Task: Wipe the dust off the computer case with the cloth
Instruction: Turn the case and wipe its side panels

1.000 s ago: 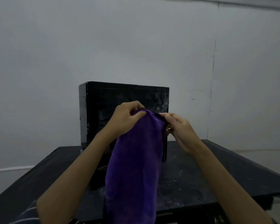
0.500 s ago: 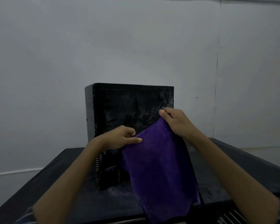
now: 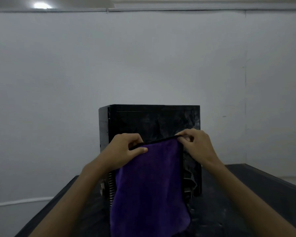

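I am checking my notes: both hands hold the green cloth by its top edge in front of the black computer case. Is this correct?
Not quite: the head view shows the cloth is purple, not green. The left hand and right hand do hold its top edge in front of the black computer case.

cloth (image 3: pixel 149 182) hanging before computer case (image 3: pixel 154 122); open tabletop (image 3: pixel 256 199) either side

- The purple cloth (image 3: pixel 149 182) hangs in front of the computer case (image 3: pixel 154 122), so we cannot see the middle and lower part of its near side.
- The cloth's bottom runs out past the lower edge of the view.
- We see our left hand (image 3: pixel 125 153) and right hand (image 3: pixel 195 146), but the fingertips behind the cloth's top hem stay hidden.
- The black table (image 3: pixel 263 194) is cut off at the bottom and right.
- Both forearms leave the view at the bottom.
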